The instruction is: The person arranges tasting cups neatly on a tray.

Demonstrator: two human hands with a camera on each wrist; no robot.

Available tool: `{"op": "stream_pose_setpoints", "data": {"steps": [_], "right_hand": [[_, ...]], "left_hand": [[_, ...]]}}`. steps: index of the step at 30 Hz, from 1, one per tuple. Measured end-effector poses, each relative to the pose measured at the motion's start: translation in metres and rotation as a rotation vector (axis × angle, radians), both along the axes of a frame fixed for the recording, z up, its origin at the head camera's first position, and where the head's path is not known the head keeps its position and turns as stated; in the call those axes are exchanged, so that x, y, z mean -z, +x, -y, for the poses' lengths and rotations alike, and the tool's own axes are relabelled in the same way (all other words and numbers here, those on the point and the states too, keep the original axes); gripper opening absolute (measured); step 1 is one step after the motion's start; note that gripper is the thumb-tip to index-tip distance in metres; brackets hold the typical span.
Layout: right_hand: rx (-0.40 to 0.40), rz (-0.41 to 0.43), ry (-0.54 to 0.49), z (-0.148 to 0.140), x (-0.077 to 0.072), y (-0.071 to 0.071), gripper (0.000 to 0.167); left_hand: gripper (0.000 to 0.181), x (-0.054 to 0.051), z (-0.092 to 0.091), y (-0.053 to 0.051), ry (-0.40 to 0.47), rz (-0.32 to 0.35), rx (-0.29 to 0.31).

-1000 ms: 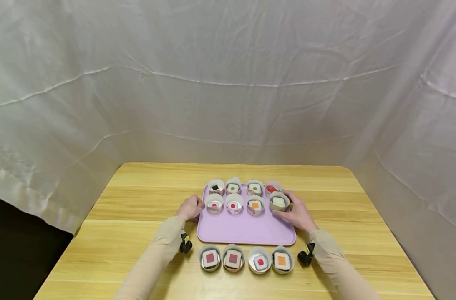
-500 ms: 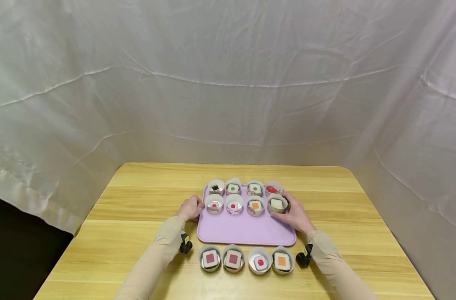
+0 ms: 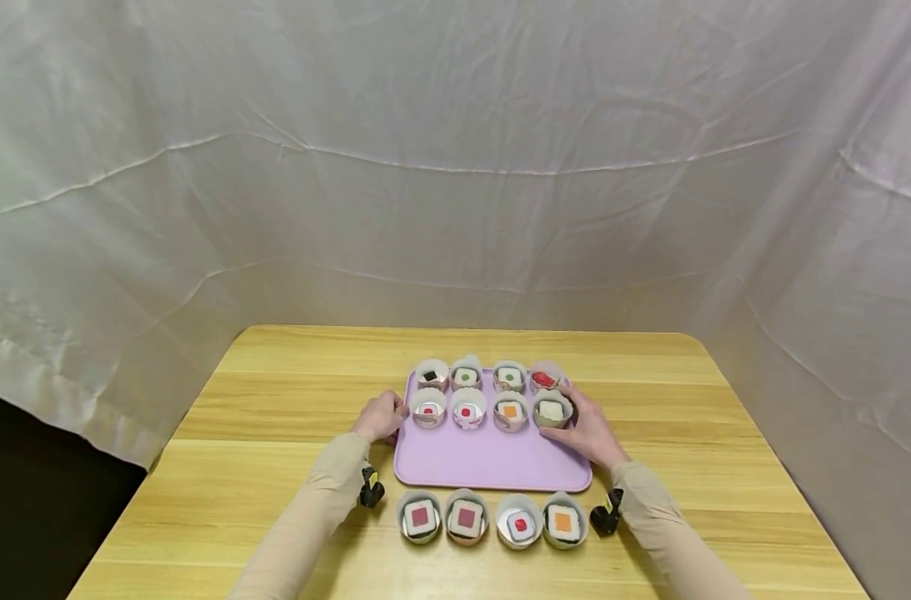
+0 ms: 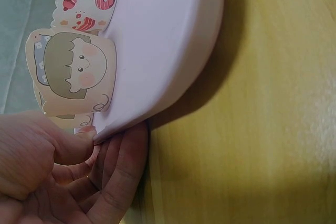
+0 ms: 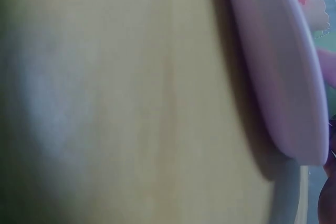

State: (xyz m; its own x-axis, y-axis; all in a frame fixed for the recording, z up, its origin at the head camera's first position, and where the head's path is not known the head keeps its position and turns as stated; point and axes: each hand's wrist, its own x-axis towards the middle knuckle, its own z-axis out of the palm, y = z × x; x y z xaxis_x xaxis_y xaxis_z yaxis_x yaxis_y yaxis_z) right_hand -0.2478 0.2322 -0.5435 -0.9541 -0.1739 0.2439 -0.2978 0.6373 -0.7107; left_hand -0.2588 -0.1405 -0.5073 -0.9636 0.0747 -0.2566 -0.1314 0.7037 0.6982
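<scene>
Right hand: pinches a pale green cup with a plain white block in it, thumb on the near side; this cup ends the middle row at the right, and I cannot tell if its bottom touches the tray
Left hand: pinches the left edge of the purple tray, thumb on top, other fingers under it
Far row: four cups on the tray; from left, a black bit, two green-dot blocks, a red piece
Middle row: left of the held cup, two cups with red-dot blocks, then one with an orange-topped block
Near row: four cups on the table; from left, two blocks with dark pink squares, one with red, one with orange
Hard to see: the red piece's shape; the right hand, cut off in the right wrist view; a cup with sweets drawn on it, cut off in the left wrist view
</scene>
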Motion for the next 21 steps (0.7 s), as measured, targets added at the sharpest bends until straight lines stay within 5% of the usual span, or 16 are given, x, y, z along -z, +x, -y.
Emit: {"op": "stream_pose_setpoints", "data": {"steps": [21], "right_hand": [[-0.006,0.016,0.031,0.0009,-0.0017,0.0009,0.078]], "left_hand": [[0.017,0.0000,-0.0009,-0.0005,0.009,0.010,-0.001]]}}
